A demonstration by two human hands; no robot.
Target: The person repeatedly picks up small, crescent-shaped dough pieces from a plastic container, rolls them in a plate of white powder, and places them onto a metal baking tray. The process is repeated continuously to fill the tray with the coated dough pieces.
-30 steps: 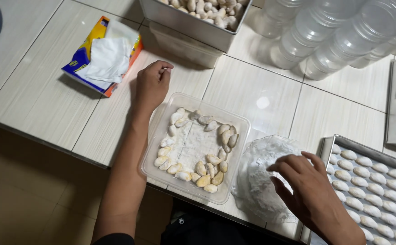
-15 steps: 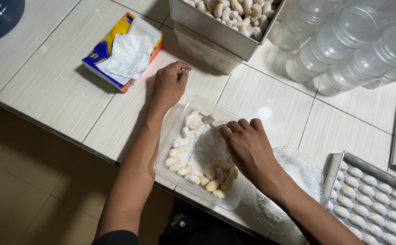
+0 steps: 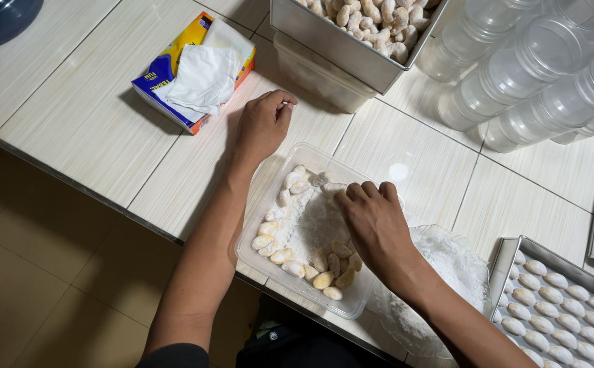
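Note:
A clear plastic container (image 3: pixel 261 253) holds white powder and several small crescent cookies along its edges. My right hand (image 3: pixel 372 225) reaches down into it, fingers curled over the powder near the far right corner; whether it holds a cookie is hidden. My left hand (image 3: pixel 264 124) rests on the tiled counter just beyond the container, fingers loosely closed, holding nothing I can see. A clear bag of white powder (image 3: pixel 447 272) lies to the right of the container.
A metal tray (image 3: pixel 501 259) of pale cookies sits at the lower right. A metal pan (image 3: pixel 338 44) of coated cookies stands at the back. Stacked clear jars (image 3: pixel 535 82) fill the upper right. A tissue box (image 3: pixel 195 71) lies left of my left hand. The counter edge runs diagonally at left.
My right hand has moved left from the powder bag into the container and now sits at its far right part. My left hand has stayed in place on the counter.

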